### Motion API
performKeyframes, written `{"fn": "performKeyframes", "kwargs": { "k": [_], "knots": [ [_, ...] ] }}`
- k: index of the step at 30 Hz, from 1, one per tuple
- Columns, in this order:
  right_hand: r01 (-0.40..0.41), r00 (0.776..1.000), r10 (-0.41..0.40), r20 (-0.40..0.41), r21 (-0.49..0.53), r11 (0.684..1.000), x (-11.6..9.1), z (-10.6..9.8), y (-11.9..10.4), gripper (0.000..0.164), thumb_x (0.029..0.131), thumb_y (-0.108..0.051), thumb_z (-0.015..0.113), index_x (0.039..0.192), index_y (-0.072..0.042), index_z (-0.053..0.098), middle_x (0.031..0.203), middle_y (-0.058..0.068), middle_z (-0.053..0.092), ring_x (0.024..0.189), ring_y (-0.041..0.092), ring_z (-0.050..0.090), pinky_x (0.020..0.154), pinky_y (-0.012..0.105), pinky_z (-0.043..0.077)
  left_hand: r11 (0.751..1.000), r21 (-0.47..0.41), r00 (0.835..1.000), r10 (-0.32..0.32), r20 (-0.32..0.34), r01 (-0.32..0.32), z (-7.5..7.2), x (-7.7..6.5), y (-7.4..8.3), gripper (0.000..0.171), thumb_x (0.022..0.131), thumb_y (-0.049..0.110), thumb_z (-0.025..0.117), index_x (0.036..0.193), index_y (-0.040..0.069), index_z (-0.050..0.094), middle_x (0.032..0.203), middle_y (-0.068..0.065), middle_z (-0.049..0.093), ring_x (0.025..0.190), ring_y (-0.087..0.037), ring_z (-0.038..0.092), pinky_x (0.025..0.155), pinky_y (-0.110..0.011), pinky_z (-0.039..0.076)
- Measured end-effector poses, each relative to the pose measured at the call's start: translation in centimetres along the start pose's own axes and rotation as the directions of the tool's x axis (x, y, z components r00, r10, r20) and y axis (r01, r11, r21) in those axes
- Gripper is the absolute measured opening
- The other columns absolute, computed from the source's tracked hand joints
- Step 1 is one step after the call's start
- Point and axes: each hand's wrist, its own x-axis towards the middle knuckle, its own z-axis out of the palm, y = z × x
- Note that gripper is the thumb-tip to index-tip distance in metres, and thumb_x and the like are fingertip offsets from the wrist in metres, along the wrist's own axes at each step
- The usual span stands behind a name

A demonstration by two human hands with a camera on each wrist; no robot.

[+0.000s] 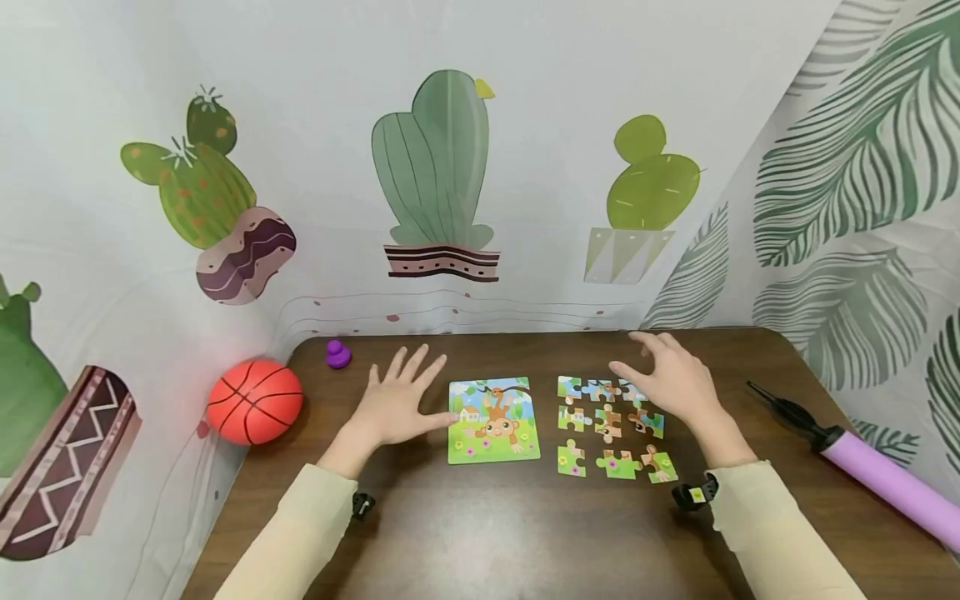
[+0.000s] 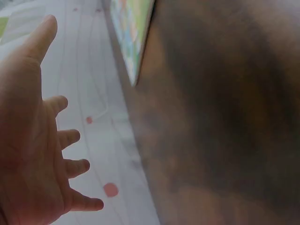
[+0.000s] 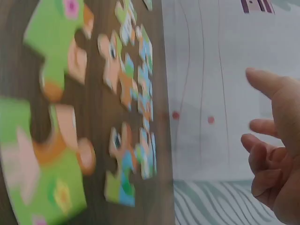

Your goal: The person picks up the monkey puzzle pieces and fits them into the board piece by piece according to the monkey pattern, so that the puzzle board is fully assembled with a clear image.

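Note:
A square picture board [image 1: 493, 442] with a hanging monkey lies on the brown table. Right of it, several loose jigsaw pieces [image 1: 618, 465] are laid out in three rows, apart from each other. My left hand [image 1: 393, 404] is spread wide beside the board's left edge, its thumb overlapping that edge in the head view; the left wrist view shows a bare palm [image 2: 28, 136]. Over the upper right pieces hovers my right hand [image 1: 673, 379], fingers loosely bent and holding nothing. In the right wrist view that hand [image 3: 281, 150] is apart from the pieces [image 3: 51, 173].
An orange-red basketball [image 1: 255, 402] sits at the table's left edge. Near the back left corner stands a small purple toy [image 1: 338, 354], perhaps a duck. A lilac pump with a black nozzle [image 1: 885, 475] lies along the right side. Behind the table [image 1: 480, 533] hangs a cactus-print cloth [image 1: 540, 167].

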Motion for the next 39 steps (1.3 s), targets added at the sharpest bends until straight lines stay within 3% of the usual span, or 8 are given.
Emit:
{"fn": "performKeyframes", "kwargs": {
  "k": [8, 12, 17, 23, 30, 35, 39],
  "knots": [
    [0.0, 0.991, -0.008, 0.136, 0.057, 0.998, 0.3, 3.2, -1.8, 0.071, 0.093, -0.059, 0.071, 0.141, -0.008, 0.063, 0.107, 0.009, 0.063, 0.072, 0.019, 0.057, 0.058, 0.037, 0.045, 0.996, -0.011, 0.993, 0.095, 0.074, -0.094, 2.1, -0.4, 1.0, 0.108, 0.082, 0.091, 0.049, 0.167, 0.03, 0.024, 0.173, -0.007, 0.012, 0.155, -0.044, 0.014, 0.109, -0.081, 0.02],
    [-0.003, 0.977, -0.014, 0.211, 0.078, 0.997, 0.4, 4.9, -2.5, 0.069, 0.091, -0.05, 0.077, 0.142, -0.006, 0.062, 0.102, 0.007, 0.061, 0.066, 0.018, 0.052, 0.053, 0.035, 0.041, 0.994, 0.0, 0.988, 0.108, 0.113, -0.109, 3.1, -0.6, 1.1, 0.11, 0.08, 0.092, 0.051, 0.167, 0.029, 0.026, 0.173, -0.009, 0.016, 0.155, -0.045, 0.015, 0.108, -0.081, 0.022],
    [-0.023, 0.967, -0.001, 0.254, 0.09, 0.996, 0.4, 6.2, -3.1, 0.07, 0.09, -0.05, 0.079, 0.141, -0.005, 0.062, 0.098, 0.007, 0.059, 0.06, 0.018, 0.05, 0.05, 0.035, 0.038, 0.995, -0.022, 0.984, 0.104, 0.143, -0.102, 3.5, -0.8, 1.2, 0.111, 0.079, 0.091, 0.056, 0.167, 0.03, 0.026, 0.173, -0.008, 0.015, 0.155, -0.044, 0.014, 0.109, -0.08, 0.02],
    [-0.078, 0.948, 0.049, 0.314, 0.078, 0.994, 0.5, 7.2, -3.7, 0.076, 0.091, -0.055, 0.075, 0.141, -0.001, 0.06, 0.125, 0.02, 0.062, 0.059, 0.018, 0.052, 0.058, 0.037, 0.042, 0.993, -0.068, 0.976, 0.11, 0.188, -0.099, 4.1, -1.1, 1.2, 0.113, 0.077, 0.091, 0.058, 0.167, 0.033, 0.023, 0.174, -0.004, 0.012, 0.155, -0.046, 0.012, 0.11, -0.079, 0.02],
    [-0.124, 0.943, 0.092, 0.32, 0.083, 0.989, 0.7, 7.7, -4.0, 0.075, 0.091, -0.051, 0.076, 0.144, -0.002, 0.056, 0.132, 0.025, 0.059, 0.041, 0.019, 0.048, 0.047, 0.036, 0.038, 0.992, -0.054, 0.974, 0.122, 0.191, -0.114, 4.3, -1.1, 1.0, 0.114, 0.075, 0.093, 0.057, 0.167, 0.035, 0.023, 0.174, -0.005, 0.011, 0.155, -0.046, 0.013, 0.109, -0.079, 0.023],
    [-0.126, 0.942, 0.09, 0.324, 0.09, 0.988, 0.8, 7.8, -4.0, 0.074, 0.092, -0.051, 0.076, 0.147, -0.006, 0.054, 0.132, 0.026, 0.059, 0.046, 0.02, 0.05, 0.046, 0.036, 0.037, 0.992, -0.054, 0.972, 0.124, 0.198, -0.115, 4.2, -0.9, 1.0, 0.114, 0.074, 0.093, 0.057, 0.167, 0.035, 0.024, 0.174, -0.004, 0.012, 0.154, -0.047, 0.015, 0.108, -0.079, 0.025],
    [-0.133, 0.941, 0.095, 0.324, 0.099, 0.986, 1.0, 7.8, -4.1, 0.07, 0.092, -0.048, 0.077, 0.144, -0.006, 0.057, 0.107, 0.017, 0.069, 0.043, 0.016, 0.044, 0.044, 0.033, 0.033, 0.991, -0.052, 0.972, 0.128, 0.199, -0.12, 4.0, -0.8, 0.9, 0.113, 0.075, 0.092, 0.058, 0.166, 0.035, 0.026, 0.174, -0.004, 0.012, 0.154, -0.047, 0.016, 0.108, -0.078, 0.026]
  ]
}}
